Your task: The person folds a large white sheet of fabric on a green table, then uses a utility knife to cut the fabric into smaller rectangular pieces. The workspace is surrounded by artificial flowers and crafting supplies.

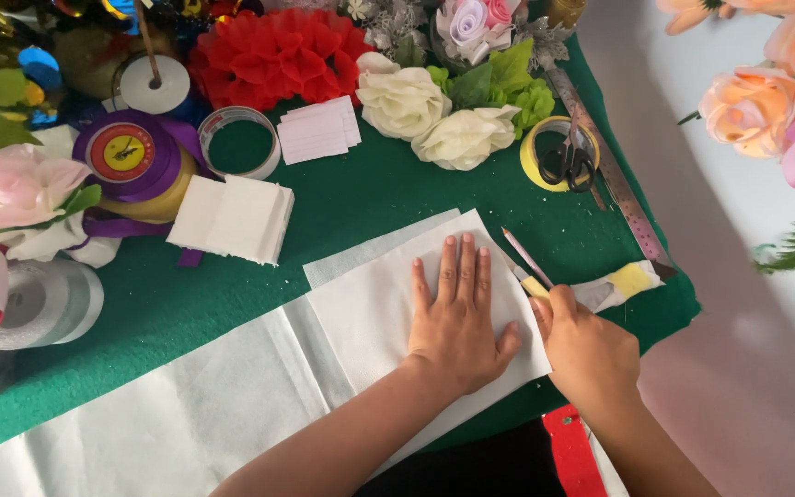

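My left hand lies flat, fingers together, pressing on a folded white sheet of tissue paper on the green felt table cover. My right hand grips a yellow-handled utility knife at the sheet's right edge, its blade against the paper beside my left fingers. A pink pencil lies just beyond the knife. A longer strip of white tissue runs off to the lower left under the folded sheet.
A stack of white paper squares, lined cards, tape rolls, purple ribbon spool, silver ribbon, scissors on yellow tape, a metal ruler, white and red paper flowers, peach roses at right.
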